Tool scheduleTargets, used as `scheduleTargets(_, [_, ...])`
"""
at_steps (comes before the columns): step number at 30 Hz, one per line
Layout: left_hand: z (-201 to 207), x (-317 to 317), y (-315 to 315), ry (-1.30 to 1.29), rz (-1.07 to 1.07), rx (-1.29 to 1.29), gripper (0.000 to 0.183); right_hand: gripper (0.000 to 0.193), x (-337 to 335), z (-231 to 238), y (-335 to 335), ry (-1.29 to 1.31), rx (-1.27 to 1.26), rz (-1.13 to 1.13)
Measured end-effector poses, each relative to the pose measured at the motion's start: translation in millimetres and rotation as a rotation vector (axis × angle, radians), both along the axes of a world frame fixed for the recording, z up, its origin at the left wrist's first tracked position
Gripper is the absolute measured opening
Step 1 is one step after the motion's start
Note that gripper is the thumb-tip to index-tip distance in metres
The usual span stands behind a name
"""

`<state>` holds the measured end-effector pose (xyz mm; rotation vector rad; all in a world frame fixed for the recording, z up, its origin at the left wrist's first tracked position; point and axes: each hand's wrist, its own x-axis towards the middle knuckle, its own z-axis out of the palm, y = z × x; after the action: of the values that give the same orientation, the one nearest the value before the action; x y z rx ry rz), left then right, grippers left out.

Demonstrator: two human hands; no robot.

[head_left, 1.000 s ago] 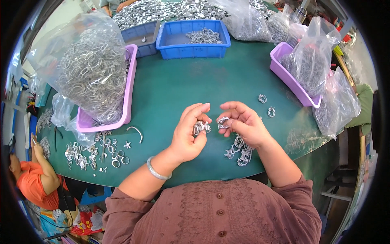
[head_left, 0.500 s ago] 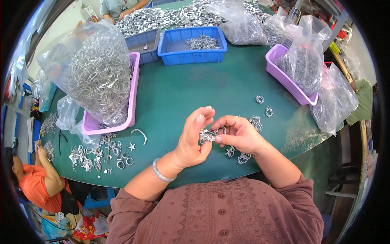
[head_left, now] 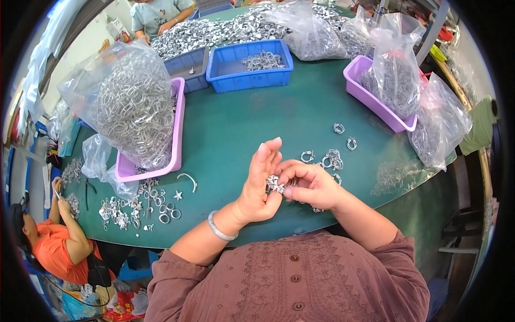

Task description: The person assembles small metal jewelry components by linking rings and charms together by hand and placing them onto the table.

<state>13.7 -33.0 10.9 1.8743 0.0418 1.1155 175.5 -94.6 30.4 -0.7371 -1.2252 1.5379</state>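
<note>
In front of my chest, my left hand (head_left: pixel 258 185) is raised with its fingers upright, cupped round a small cluster of silver star-shaped metal pieces (head_left: pixel 275 184). My right hand (head_left: pixel 313 185) meets it from the right, thumb and fingers pinched on a silver ring (head_left: pixel 292 182), partly hidden by the fingers. Several linked silver rings (head_left: pixel 332 160) lie on the table just beyond my right hand. Two more small ring pieces (head_left: pixel 339 129) lie farther off. Left of my left hand are a loose star (head_left: pixel 178 195), a curved metal strip (head_left: pixel 189 181) and a pile of rings (head_left: pixel 119 211).
A lilac basket (head_left: pixel 178 134) with a bag of rings stands left, another lilac basket (head_left: pixel 354 80) right. Blue bin (head_left: pixel 249 80) and grey bin (head_left: pixel 198 80) stand beyond, before a metal heap (head_left: pixel 225 27). Pliers (head_left: pixel 87 194) lie left. People sit at left and far side.
The view has shifted slightly. My right hand has closed in on the cluster, and the ring in its fingers is now less visible. Rings beyond that hand have come into sight.
</note>
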Motion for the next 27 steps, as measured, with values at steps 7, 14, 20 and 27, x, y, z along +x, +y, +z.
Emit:
scheduleTargets(7, [5.8, 3.2, 1.5, 0.109, 0.179, 0.179, 0.09, 0.012, 1.8, -3.6, -1.8, 0.067, -0.048, -0.012])
scheduleTargets(14, [8.0, -10.1, -6.9, 0.282, 0.379, -0.084, 0.038, 0.016, 5.4, -6.3, -0.6, -0.001, 0.183, -0.124])
scheduleTargets(20, [1.7, -8.8, -9.8, 0.164, 0.406, -0.183, 0.025, 0.025, 7.2, -11.9, -2.9, 0.081, 0.075, -0.114])
scheduleTargets(27, [4.4, -9.2, -9.4, 0.15, 0.404, -0.161, 0.024, 0.045, 7.0, -7.5, -3.7, 0.152, 0.079, -0.137])
